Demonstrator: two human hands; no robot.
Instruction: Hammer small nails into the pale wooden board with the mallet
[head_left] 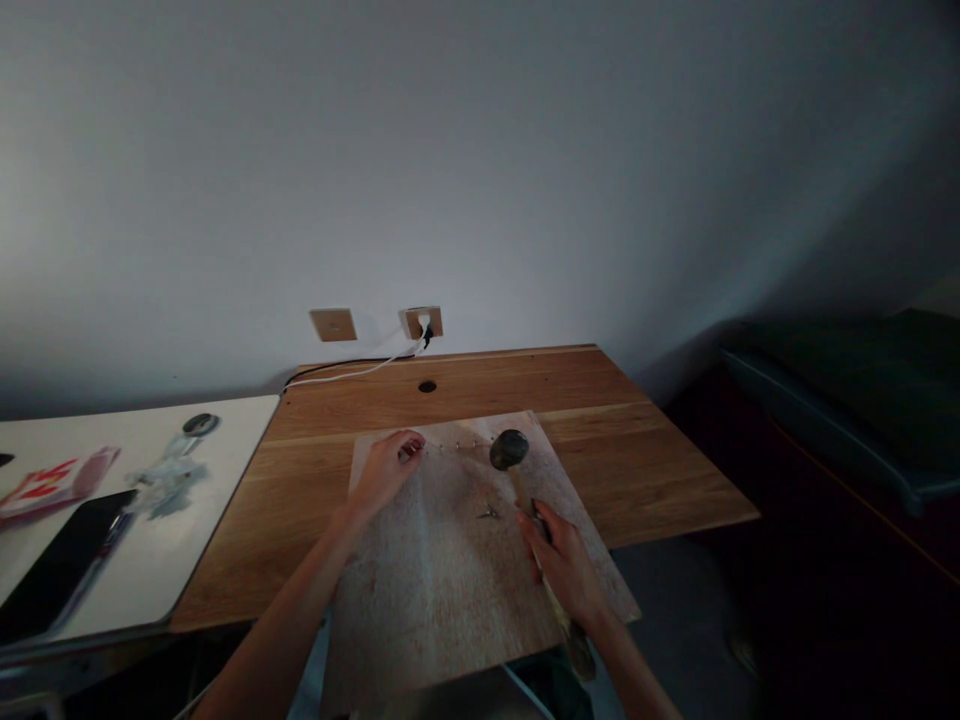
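My right hand (561, 558) is closed around the wooden handle of a mallet (510, 450). Its dark round head is over the far right part of a worn wooden board (420, 570). Small upright nails (457, 446) form a row along the board's far edge. At the left end of this row, my left hand (394, 462) rests with fingers curled and pinched together; whatever is between the fingertips is too small to make out. Several loose nails (489, 512) lie in a little heap on the board, between my hands.
Beneath the board is a wooden desk (300, 480) against the wall, with a cable hole (427, 386). Cables run to a wall socket (424, 322). On the white table (187, 540) at left lie a black phone (64, 565), a red-and-white packet (56, 485) and crumpled plastic (169, 482).
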